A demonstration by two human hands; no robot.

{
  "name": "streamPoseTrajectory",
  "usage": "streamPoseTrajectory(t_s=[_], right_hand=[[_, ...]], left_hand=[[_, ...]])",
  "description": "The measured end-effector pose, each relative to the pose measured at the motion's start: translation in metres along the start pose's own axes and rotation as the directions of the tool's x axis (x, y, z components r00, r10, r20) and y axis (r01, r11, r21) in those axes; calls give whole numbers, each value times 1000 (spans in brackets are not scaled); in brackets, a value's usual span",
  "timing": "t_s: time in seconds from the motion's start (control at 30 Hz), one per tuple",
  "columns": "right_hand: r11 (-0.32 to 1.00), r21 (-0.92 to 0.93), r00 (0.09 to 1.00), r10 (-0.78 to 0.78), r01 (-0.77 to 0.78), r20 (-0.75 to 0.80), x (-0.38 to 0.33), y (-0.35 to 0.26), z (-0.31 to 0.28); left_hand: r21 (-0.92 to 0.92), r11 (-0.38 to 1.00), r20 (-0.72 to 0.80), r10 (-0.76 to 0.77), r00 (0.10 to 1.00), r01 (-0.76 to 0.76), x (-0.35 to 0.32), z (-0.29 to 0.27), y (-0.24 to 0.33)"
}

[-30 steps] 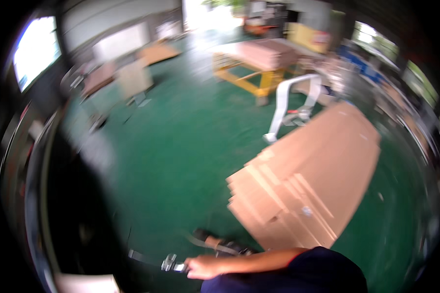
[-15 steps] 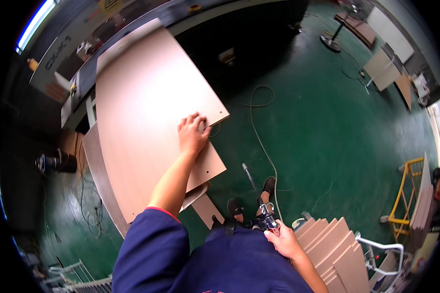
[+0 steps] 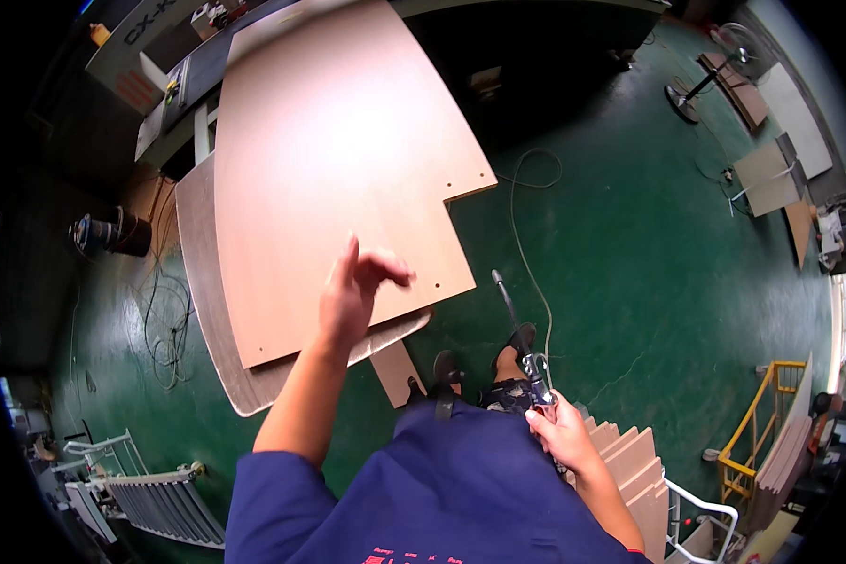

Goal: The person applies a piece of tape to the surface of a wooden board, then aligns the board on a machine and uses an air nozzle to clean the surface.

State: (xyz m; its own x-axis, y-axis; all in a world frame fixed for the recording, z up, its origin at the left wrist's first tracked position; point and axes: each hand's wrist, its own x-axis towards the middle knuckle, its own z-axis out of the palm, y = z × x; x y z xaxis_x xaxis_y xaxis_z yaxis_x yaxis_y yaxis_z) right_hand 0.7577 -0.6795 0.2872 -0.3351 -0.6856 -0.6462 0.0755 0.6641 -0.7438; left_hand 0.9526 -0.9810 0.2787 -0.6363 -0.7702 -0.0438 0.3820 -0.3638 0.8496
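Note:
A large pale wooden panel (image 3: 329,188) with a notched right corner and a few small dark holes lies on a grey-brown table (image 3: 202,254), overhanging its near right side. My left hand (image 3: 352,291) hovers over the panel's near part, thumb out and fingers bent but apart, with nothing in it. Low on the right, my right hand (image 3: 562,430) is closed round the handle of an air blow gun (image 3: 536,376). Its long dark nozzle points away from me, past the panel's near right corner.
Behind the panel runs a dark machine bed (image 3: 197,80). A thin hose (image 3: 526,254) snakes over the green floor. Stacked boards (image 3: 630,470) stand by my right arm, near a yellow trolley (image 3: 757,432). A roller conveyor (image 3: 164,503) is at lower left, a standing fan (image 3: 714,80) far right.
My left hand has come off the panel's notched edge and drawn nearer to me. The panel now sits turned, its notch farther out. The blow gun has risen, its nozzle now in plain sight.

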Motion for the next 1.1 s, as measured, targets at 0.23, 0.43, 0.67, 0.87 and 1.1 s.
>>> streamPoseTrajectory(t_s=[0.23, 0.43, 0.67, 0.87, 1.1], right_hand=[[989, 129, 995, -84, 75, 62, 4, 1, 9], [999, 38, 994, 0, -5, 114, 0, 3, 10], [999, -31, 991, -6, 10, 134, 2, 7, 11], [996, -58, 987, -58, 67, 147, 4, 14, 9], [999, 47, 989, -30, 23, 146, -2, -6, 15]], left_hand=[[-430, 874, 508, 442, 740, -227, -90, 133, 78], [-838, 510, 253, 680, 688, -195, -124, 199, 65], [-848, 470, 144, 647, 749, -243, -139, 199, 64], [-838, 505, 220, 660, 718, -208, -143, 186, 64], [-746, 592, 407, 767, 496, -304, -120, 169, 55]])
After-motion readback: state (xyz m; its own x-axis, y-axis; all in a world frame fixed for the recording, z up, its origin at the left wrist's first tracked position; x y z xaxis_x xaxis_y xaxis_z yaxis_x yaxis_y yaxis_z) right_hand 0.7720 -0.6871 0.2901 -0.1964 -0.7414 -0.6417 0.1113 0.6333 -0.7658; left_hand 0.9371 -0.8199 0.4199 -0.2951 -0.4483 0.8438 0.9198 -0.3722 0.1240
